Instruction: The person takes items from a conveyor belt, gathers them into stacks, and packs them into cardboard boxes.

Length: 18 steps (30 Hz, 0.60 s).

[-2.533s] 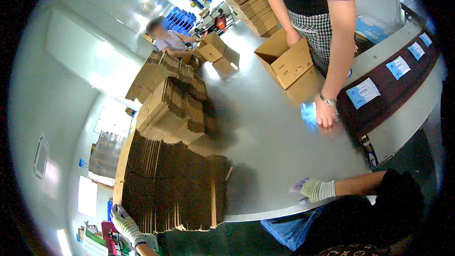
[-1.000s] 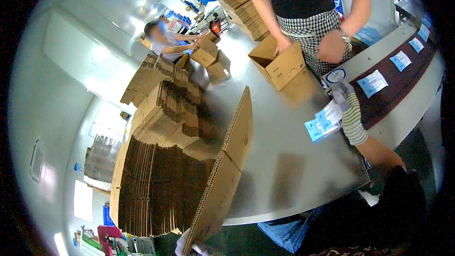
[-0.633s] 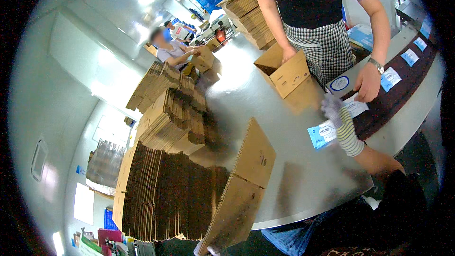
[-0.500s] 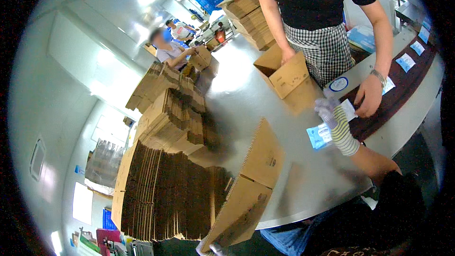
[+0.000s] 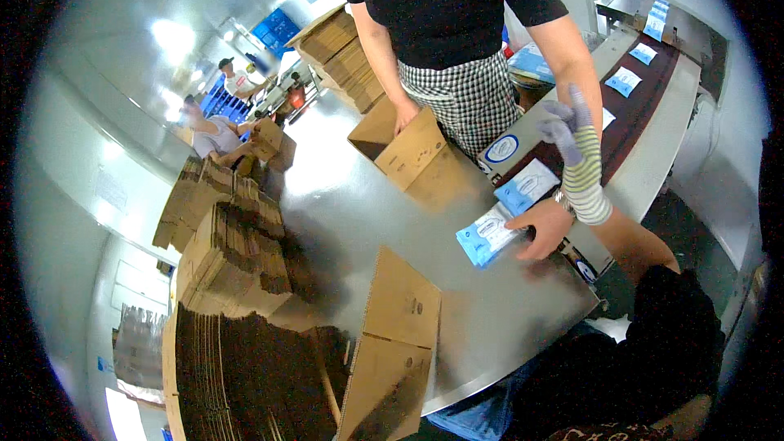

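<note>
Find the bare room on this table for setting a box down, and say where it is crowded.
Bare steel table lies between the open carton, the cardboard stacks and the flat carton. Crowded by the blue packets and conveyor, where the gloved right hand is raised.

Left hand hidden below flattened carton [image 5: 392,359].

A flattened carton [image 5: 392,351] is leaning at the near edge of the desk [image 5: 359,204], just right of the stacks of folded cartons [image 5: 237,278] filling its left side. Behind it, toward the far side, an open box [image 5: 404,151] is sitting before a co-worker [image 5: 465,41]. To the right, packets [image 5: 490,233] are lying on the desk beside a conveyor [image 5: 629,114] carrying more packets.
</note>
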Available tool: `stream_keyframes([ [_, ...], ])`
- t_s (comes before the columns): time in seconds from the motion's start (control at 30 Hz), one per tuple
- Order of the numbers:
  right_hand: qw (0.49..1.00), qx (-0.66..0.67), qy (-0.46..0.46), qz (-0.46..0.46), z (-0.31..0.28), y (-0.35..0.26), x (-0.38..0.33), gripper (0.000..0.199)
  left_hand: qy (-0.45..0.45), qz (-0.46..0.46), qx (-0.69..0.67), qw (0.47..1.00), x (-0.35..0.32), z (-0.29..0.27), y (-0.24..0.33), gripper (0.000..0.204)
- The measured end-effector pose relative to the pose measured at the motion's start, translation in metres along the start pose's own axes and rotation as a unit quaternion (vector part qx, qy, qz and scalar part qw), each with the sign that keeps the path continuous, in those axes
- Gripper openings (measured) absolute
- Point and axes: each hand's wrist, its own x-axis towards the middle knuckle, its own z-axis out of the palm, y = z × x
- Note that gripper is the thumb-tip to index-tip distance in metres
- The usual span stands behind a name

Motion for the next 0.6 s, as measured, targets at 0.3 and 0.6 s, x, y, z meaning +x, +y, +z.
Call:
stream_keyframes([
  [0.3, 0.992, 0.012, -0.121, -0.027, 0.011, -0.081, -0.065, 0.035, 0.038, 0.035, 0.018, 0.998, -0.01, 0.001, 0.014, 0.039],
  [0.6, 0.9, 0.132, -0.388, 0.152, 0.121, -0.032, -0.174, 0.063, 0.02, 0.058, -0.03, 0.998, -0.032, 0.007, -0.003, 0.034],
])
